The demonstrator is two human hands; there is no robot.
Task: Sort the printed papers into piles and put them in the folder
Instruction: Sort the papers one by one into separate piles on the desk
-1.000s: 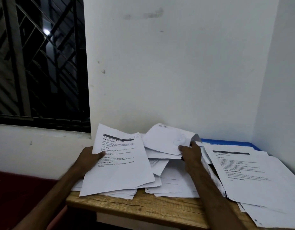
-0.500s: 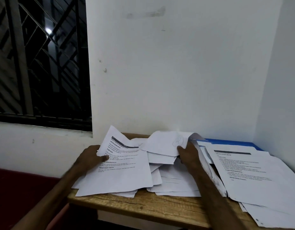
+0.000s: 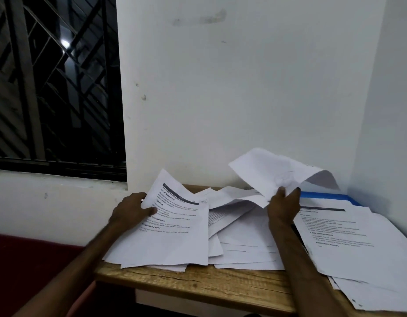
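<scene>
Running across the nearest part of the view is the wooden bench (image 3: 198, 287), with two forearms reaching over it to two hands held well apart. Papers lie on it in three groups, each too overlapped for its sheets to be counted. On the left, the left hand (image 3: 131, 210) grips the edge of the top printed sheet (image 3: 175, 236), thumb on its face. The bold headings read "INITIAL SCENE SETUP", "TASK GOAL", "DESCRIPTION" and "REQUIRED PROPS", while the small lines between them are too fine to read. The middle heap (image 3: 243, 243) is a loose fan of mostly blank-looking sheets. The right pile (image 3: 358, 248) shows one printed page on top under a dark header bar, where "REQUIRED PROPS" can be made out and the rest is blurred. Farther back, the right hand (image 3: 283, 207) pinches one lifted sheet (image 3: 271, 175) clear of the heap, its far corner curling over. One blue folder (image 3: 330, 197) lies behind the right pile, mostly covered by it, against the white wall (image 3: 243, 88). One dark window (image 3: 49, 88) with a metal grille is at the far left.
</scene>
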